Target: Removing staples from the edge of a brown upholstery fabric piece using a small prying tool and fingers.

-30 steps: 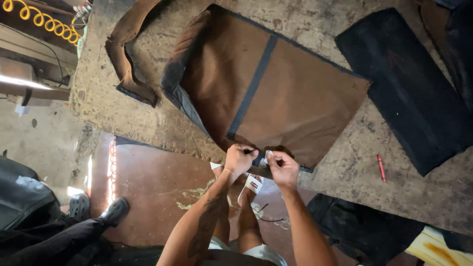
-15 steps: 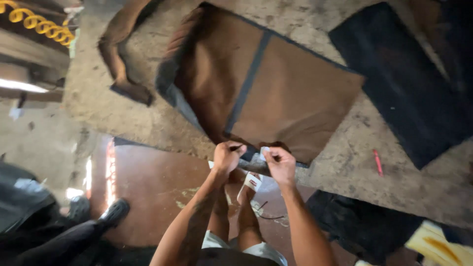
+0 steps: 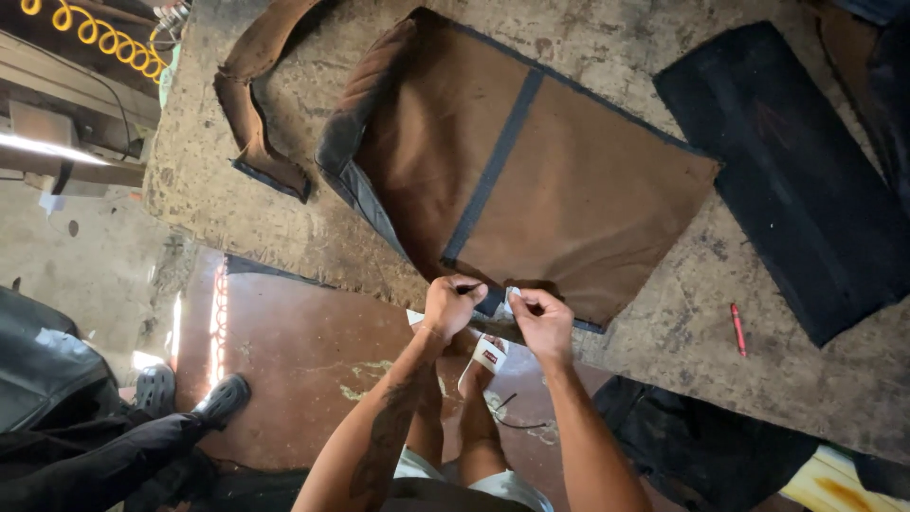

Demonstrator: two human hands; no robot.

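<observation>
A large brown leather cover with a dark stripe down its middle lies spread on a worn workbench. My left hand and my right hand are side by side at the cover's near edge, at the bench's front rim. Both hands are closed, pinching the cover's dark-trimmed hem between fingers and thumb. A small pale piece shows between them; I cannot tell what it is.
A curved brown leather strip lies at the bench's left end. A black panel lies at the right, a red marker beside it. Dark fabric hangs below the bench. Another person's shoes stand at left on the floor.
The view has shifted slightly. Both hands stay closed on the cover's near edge, with only small movements of the fingers.
</observation>
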